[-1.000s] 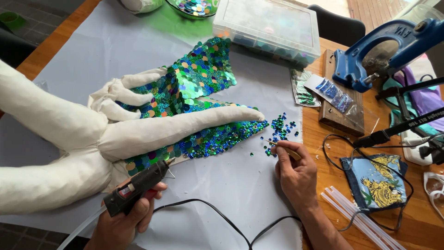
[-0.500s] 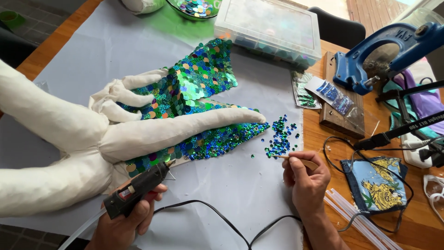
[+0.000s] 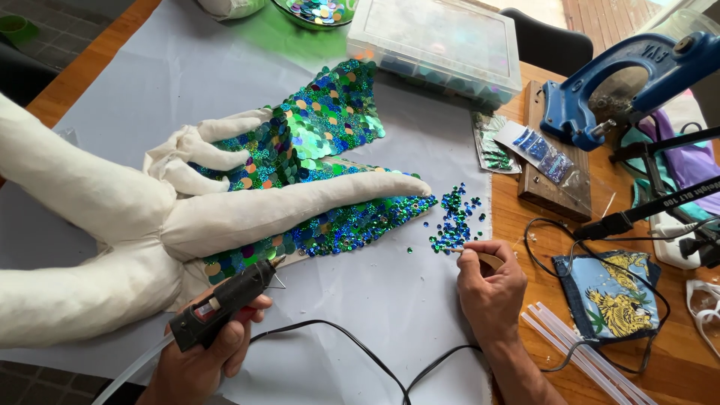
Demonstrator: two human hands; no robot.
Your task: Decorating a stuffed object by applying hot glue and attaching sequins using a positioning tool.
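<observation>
Grey sheet (image 3: 150,82) over wood table. Left hand (image 3: 196,358) gripping black glue gun (image 3: 225,301), nozzle at sequin fabric (image 3: 315,142) edge (by stuffed white form (image 3: 135,225)). Right hand (image 3: 491,289) pinching small stick (image 3: 480,256) beside loose sequins (image 3: 454,217).

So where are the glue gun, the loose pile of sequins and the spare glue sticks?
glue gun (image 3: 225,304): head view, on its black body.
loose pile of sequins (image 3: 454,217): head view, pile's middle.
spare glue sticks (image 3: 581,352): head view, mid-length.
</observation>
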